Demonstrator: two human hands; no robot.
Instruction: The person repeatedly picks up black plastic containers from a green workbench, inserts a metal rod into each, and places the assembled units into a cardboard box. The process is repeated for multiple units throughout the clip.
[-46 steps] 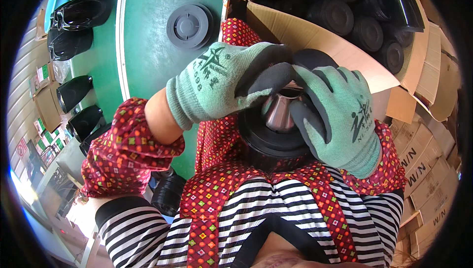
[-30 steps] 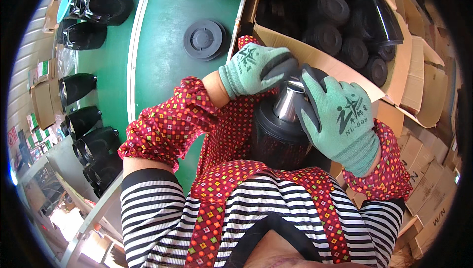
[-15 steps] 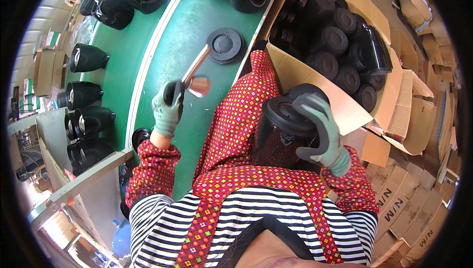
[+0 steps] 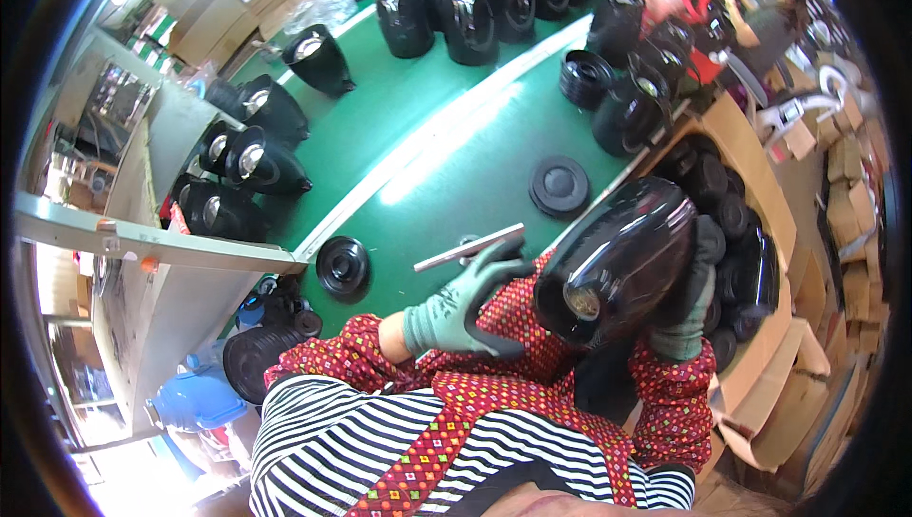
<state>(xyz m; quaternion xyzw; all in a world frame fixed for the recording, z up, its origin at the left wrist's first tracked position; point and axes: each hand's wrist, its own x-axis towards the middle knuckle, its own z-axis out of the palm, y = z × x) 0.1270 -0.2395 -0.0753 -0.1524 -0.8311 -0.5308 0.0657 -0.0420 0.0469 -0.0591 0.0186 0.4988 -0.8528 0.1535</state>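
Note:
A glossy black rounded jug body (image 4: 622,265) lies tilted over my lap, a small round metallic spot on its near end. My right hand (image 4: 689,308), in a green glove with dark palm, grips it from the right; some of those fingers are hidden behind it. To its left, my gloved left hand (image 4: 465,303) is open with fingers spread, holding nothing. A hammer (image 4: 470,247) with a pale wooden handle lies on the green tabletop (image 4: 408,194) just beyond the left fingertips. Farther off sits a flat black round lid (image 4: 559,187); another black disc (image 4: 342,267) is near the table's left end.
On my right stands a cardboard box (image 4: 781,223) filled with black jug parts. Several black jug bodies (image 4: 470,18) line the far side, others (image 4: 261,156) lie at left. A metal rail (image 4: 161,242) crosses the left. A person (image 4: 774,18) sits at the far right.
My left hand has let go of the hammer and moved toward the jug body. The jug body, lid upward before, is now tipped over. The view has swung left.

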